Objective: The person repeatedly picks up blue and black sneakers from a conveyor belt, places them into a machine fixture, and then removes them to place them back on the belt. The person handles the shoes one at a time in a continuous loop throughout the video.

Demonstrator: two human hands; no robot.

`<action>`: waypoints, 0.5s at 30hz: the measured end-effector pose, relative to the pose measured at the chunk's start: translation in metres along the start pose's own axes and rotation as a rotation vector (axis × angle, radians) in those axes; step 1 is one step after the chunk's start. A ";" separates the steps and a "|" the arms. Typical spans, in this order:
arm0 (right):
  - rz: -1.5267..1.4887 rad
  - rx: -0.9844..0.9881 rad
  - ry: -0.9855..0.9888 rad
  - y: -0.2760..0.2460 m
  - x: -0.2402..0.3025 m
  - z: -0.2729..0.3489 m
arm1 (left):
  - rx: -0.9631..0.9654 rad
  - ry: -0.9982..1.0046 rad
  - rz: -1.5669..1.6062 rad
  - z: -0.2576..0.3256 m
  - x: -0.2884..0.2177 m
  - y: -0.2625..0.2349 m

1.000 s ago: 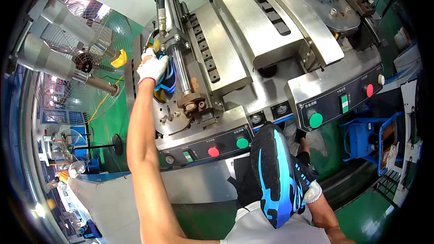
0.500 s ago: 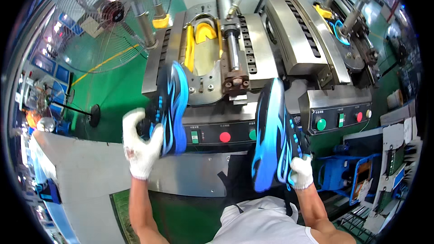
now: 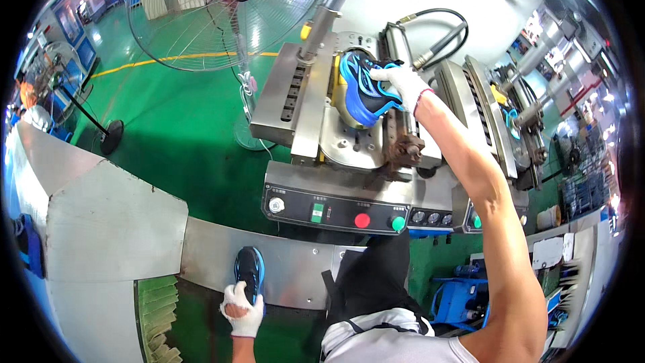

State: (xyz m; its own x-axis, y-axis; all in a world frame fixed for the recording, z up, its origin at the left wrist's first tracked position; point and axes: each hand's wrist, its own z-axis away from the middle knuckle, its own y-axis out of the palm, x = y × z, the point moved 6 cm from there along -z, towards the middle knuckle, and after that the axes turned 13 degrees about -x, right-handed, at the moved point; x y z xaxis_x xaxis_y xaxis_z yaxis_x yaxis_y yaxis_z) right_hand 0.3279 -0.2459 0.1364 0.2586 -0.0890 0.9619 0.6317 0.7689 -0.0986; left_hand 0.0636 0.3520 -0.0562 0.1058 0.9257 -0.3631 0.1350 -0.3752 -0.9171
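Observation:
My right hand (image 3: pixel 403 86), in a white glove, reaches across to a black and blue sneaker (image 3: pixel 366 87) and grips it near its collar. That sneaker sits over the bed of the left press (image 3: pixel 353 144), sole down and somewhat tilted, covering most of the bed. Low on the left, my gloved left hand (image 3: pixel 242 310) is closed around the heel end of a second dark sneaker (image 3: pixel 250 265) with light blue edging. Its toe points away from me, over the steel ledge (image 3: pixel 289 262). Whether it rests on the ledge or hangs just above, I cannot tell.
Below the press runs a control panel (image 3: pixel 342 214) with red and green buttons. A caged fan (image 3: pixel 232 0) stands on the green floor at the left. Another press (image 3: pixel 517 121) is at the right, beyond my arm. A blue cart (image 3: pixel 463 302) stands lower right.
Both sneakers were held up before the machine. The right one has moved up onto the press bed; the left one has come down to the ledge. The view has swung left.

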 end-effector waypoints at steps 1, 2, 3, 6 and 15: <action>0.035 0.001 0.038 0.001 -0.008 -0.025 | -0.064 -0.007 0.111 0.008 0.011 0.011; 0.280 -0.114 -0.063 -0.014 -0.013 -0.056 | -0.046 0.005 0.113 0.007 0.010 0.017; 0.329 -0.100 -0.074 0.005 -0.015 -0.054 | -0.035 0.001 0.090 0.007 0.012 0.014; 0.619 -0.335 -0.298 0.032 -0.011 -0.076 | -0.049 0.035 0.121 0.005 0.012 0.013; 0.979 -0.531 -0.430 0.049 -0.048 -0.047 | -0.023 -0.001 0.077 0.007 0.009 0.009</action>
State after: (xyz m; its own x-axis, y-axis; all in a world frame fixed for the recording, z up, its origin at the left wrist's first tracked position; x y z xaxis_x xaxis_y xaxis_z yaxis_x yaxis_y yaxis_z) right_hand 0.3811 -0.2336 0.0737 0.5968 0.6863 0.4158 0.5521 0.0248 -0.8334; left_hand 0.0589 0.3577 -0.0687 0.1157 0.8940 -0.4329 0.1490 -0.4465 -0.8823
